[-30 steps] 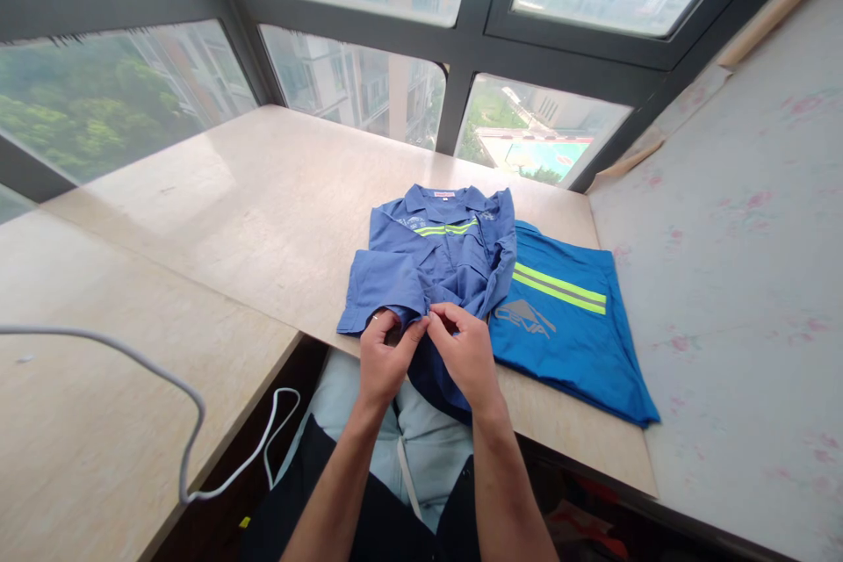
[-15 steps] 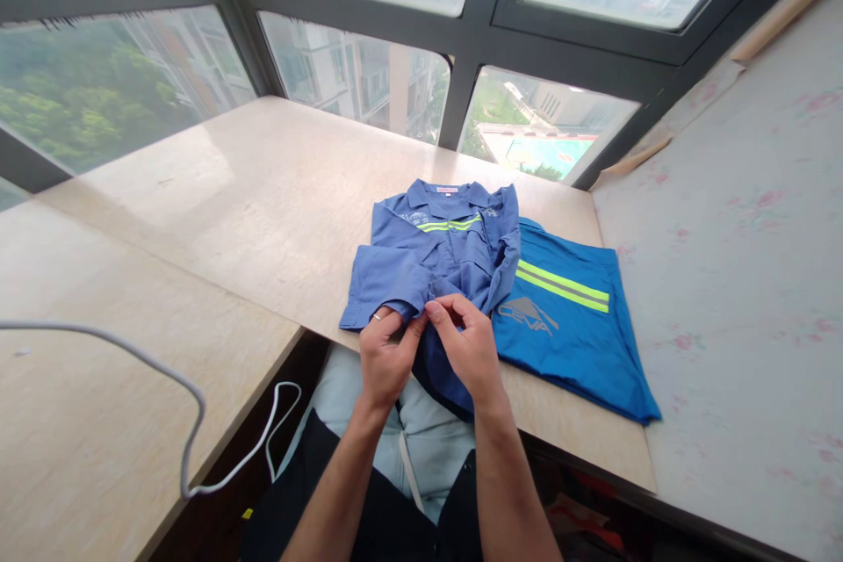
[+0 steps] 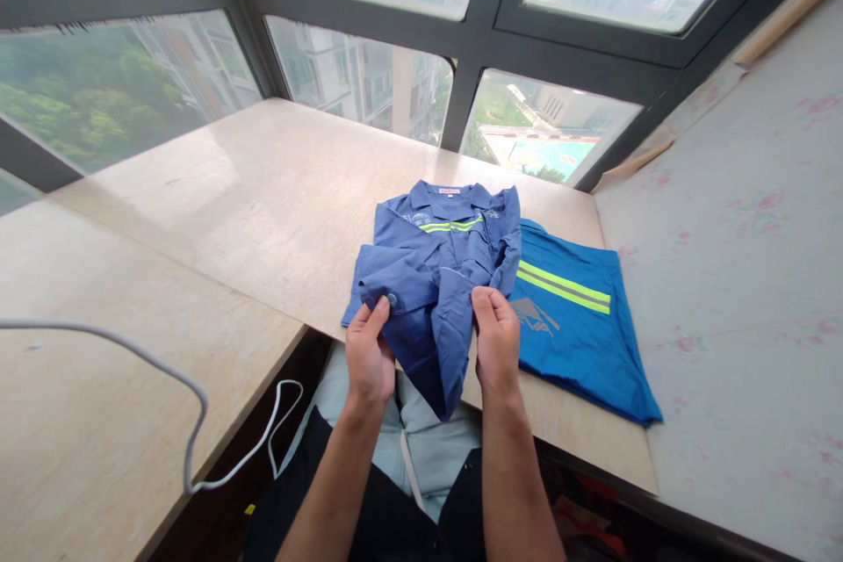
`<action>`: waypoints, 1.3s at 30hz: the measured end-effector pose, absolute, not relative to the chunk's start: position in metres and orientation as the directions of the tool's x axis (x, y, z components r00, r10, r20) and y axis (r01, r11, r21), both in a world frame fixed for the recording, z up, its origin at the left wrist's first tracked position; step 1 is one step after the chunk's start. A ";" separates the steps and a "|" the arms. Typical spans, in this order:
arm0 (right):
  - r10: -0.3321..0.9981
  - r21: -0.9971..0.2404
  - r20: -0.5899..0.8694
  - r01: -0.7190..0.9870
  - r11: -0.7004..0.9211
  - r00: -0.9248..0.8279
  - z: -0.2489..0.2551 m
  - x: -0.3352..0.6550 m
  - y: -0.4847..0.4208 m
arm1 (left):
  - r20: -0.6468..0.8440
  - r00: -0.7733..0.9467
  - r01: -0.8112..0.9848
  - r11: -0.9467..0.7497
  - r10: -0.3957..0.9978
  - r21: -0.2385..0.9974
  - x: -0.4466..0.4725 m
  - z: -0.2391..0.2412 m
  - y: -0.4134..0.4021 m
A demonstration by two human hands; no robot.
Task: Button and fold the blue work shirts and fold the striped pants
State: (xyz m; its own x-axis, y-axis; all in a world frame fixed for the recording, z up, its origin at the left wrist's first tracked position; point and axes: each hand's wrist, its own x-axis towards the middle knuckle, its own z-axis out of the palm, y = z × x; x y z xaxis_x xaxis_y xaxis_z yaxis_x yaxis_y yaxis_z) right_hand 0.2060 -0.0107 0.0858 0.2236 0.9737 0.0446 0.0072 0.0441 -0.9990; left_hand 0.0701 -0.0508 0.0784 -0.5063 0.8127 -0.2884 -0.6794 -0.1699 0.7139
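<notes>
A blue work jacket (image 3: 461, 250) with yellow-green and grey reflective stripes lies partly folded, its collar toward the window. Its lower part hangs over the sill's front edge. My left hand (image 3: 370, 351) is closed on the near left edge of the jacket, the thumb beside a round button (image 3: 392, 300). On the other side, my right hand (image 3: 495, 338) pinches the jacket's edge between thumb and fingers. The cloth between my hands is spread and sags to a point. Some of my fingertips are hidden behind it.
To the right lies a folded brighter blue garment (image 3: 566, 316) with reflective stripes and a grey logo. The sill (image 3: 263, 193) meets windows behind and a flowered wall (image 3: 731, 307) at right. A white cable (image 3: 201, 421) loops over the front edge at left.
My hands were close together at the jacket's lower edge. They have moved apart, left and right, spreading the cloth between them and bringing a button into view.
</notes>
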 end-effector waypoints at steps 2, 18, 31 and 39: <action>0.934 -0.997 0.017 -0.060 0.041 0.356 0.087 0.220 -0.006 | -0.290 -0.533 -0.681 -0.199 0.795 0.704 0.061 0.077 -0.054; 0.997 -0.989 -0.072 -0.131 -0.068 0.025 0.098 0.246 -0.015 | 0.614 -0.457 0.669 -0.206 0.644 0.714 0.056 0.075 -0.096; 0.838 -0.934 0.062 0.264 0.240 -0.542 0.119 0.258 -0.040 | 0.359 -0.091 0.773 -0.161 0.929 0.613 0.070 0.059 -0.042; 0.998 -0.871 0.054 0.488 0.064 -0.035 0.098 0.278 -0.027 | 0.368 -0.121 0.641 -0.210 0.922 0.738 0.066 0.082 -0.047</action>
